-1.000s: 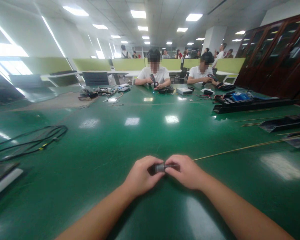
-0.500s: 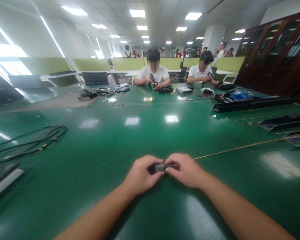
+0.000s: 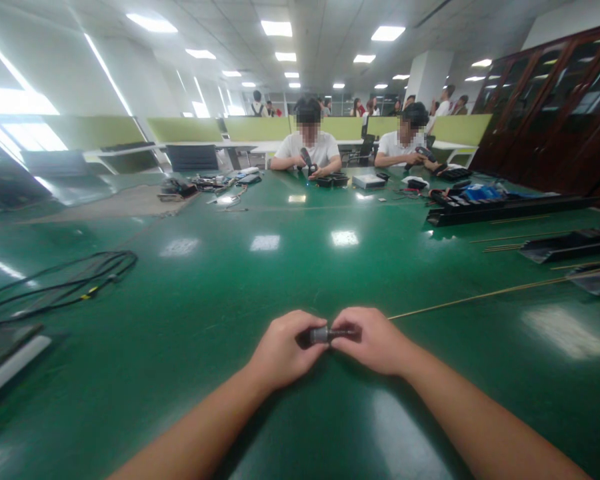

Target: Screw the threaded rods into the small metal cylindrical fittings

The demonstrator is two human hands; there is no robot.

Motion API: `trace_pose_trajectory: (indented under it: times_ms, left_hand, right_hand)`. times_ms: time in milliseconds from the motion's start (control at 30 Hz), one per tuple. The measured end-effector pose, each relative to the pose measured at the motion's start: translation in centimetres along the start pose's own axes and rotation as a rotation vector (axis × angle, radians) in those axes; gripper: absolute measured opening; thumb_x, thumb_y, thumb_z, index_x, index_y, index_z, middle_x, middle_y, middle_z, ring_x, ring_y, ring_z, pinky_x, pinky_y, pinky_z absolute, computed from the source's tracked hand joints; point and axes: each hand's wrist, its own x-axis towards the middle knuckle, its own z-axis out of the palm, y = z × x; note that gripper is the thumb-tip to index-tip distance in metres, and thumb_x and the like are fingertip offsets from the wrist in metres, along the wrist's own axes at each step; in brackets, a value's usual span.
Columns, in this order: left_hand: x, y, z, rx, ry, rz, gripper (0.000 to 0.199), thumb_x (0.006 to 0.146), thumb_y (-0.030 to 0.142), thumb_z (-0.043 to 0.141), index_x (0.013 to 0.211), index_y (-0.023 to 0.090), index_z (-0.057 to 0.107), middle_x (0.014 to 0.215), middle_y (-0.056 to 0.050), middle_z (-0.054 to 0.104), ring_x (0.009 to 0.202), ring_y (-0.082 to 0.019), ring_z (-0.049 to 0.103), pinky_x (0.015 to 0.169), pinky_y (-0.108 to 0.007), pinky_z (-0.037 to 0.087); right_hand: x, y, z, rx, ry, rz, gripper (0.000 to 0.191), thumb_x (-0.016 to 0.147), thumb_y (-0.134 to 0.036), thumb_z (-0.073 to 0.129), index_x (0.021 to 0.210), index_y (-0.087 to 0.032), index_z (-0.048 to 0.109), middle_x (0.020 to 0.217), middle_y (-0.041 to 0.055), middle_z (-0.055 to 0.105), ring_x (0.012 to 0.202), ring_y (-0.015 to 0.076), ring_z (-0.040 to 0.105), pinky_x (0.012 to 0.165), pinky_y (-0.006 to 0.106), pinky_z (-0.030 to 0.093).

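Just above the green tabletop [image 3: 300,267], both hands hold a small dark cylindrical part [image 3: 319,335] with a grey band, lying sideways between them. My left hand [image 3: 280,350] is closed round its thicker left end, thumb and fingers pinching it. My right hand [image 3: 373,343] pinches the thinner, dark rod-like right end between thumb and forefinger. The fingertips of the two hands nearly meet. What exactly the part is, I cannot make out. A thin brass-coloured rod [image 3: 480,293] lies on the table, its near end just beyond my right hand.
Coiled black cable [image 3: 100,283] and a dark flat object with a pale edge [image 3: 20,367] lie left. Black channels [image 3: 510,208] and more rods [image 3: 515,237] lie right. Across the table two people [image 3: 307,147] handle dark tools, with boxes [image 3: 369,181] before them.
Both hands stay almost in place on the cylindrical part. The view has shifted very slightly.
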Motion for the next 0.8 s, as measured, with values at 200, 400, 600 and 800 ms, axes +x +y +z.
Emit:
trace_pose_trajectory:
  times_ms: [200, 400, 600, 800]
  left_hand:
    - [-0.06, 0.05, 0.0, -0.009, 0.002, 0.002, 0.021, 0.078, 0.022, 0.073, 0.098, 0.02, 0.072, 0.092, -0.005, 0.073, 0.083, -0.019, 0.068, 0.077, -0.031, 0.053]
    - [-0.05, 0.17, -0.06, -0.003, 0.006, 0.013, 0.02, 0.078, 0.023, 0.073, 0.098, 0.019, 0.072, 0.091, -0.006, 0.073, 0.082, -0.019, 0.068, 0.076, -0.031, 0.054]
    - [-0.02, 0.15, -0.17, 0.015, 0.009, 0.03, 0.02, 0.078, 0.023, 0.072, 0.098, 0.019, 0.072, 0.092, -0.007, 0.074, 0.083, -0.02, 0.069, 0.076, -0.031, 0.055]
    - [-0.02, 0.02, -0.24, 0.015, 0.011, 0.023, 0.021, 0.077, 0.021, 0.073, 0.098, 0.019, 0.071, 0.091, -0.006, 0.074, 0.082, -0.019, 0.069, 0.076, -0.031, 0.055]
  right_hand:
    - [0.04, 0.24, 0.09, 0.004, 0.01, -0.008, 0.003, 0.084, -0.021, 0.07, 0.086, -0.02, 0.069, 0.079, 0.0001, 0.066, 0.071, 0.0149, 0.057, 0.064, 0.024, 0.04]
    - [-0.02, 0.27, 0.03, 0.002, 0.005, -0.009, 0.004, 0.084, -0.022, 0.07, 0.087, -0.02, 0.07, 0.08, 0.0006, 0.067, 0.073, 0.0155, 0.058, 0.065, 0.025, 0.041]
    - [0.01, 0.22, -0.14, -0.015, 0.006, -0.003, 0.004, 0.084, -0.022, 0.07, 0.087, -0.02, 0.07, 0.081, 0.0012, 0.068, 0.073, 0.0158, 0.058, 0.065, 0.025, 0.041]
    - [0.0, 0.38, -0.17, -0.012, 0.007, 0.01, 0.005, 0.084, -0.023, 0.07, 0.088, -0.02, 0.071, 0.08, 0.001, 0.067, 0.071, 0.0154, 0.058, 0.063, 0.025, 0.04]
